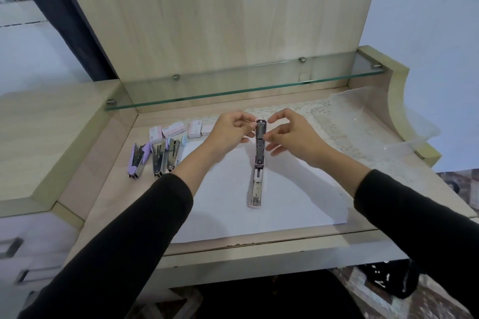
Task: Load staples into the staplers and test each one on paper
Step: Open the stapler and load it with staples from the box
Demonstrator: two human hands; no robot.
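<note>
A stapler (258, 166) lies folded out flat along the white paper (259, 204), its metal staple channel facing up. My left hand (229, 132) pinches something small at the far end of the channel, likely a strip of staples, though it is too small to be sure. My right hand (290, 134) hovers at the same end, fingertips close to the channel, fingers bent and apart. Three other staplers (155, 158), purple, grey and pale blue, lie opened side by side at the left. Several small staple boxes (178, 131) sit in a row behind them.
A glass shelf (243, 85) runs above the back of the desk in front of a tall wooden panel. A lace mat (350, 132) covers the desk's right part under a clear plastic sheet. Drawers stand at the lower left.
</note>
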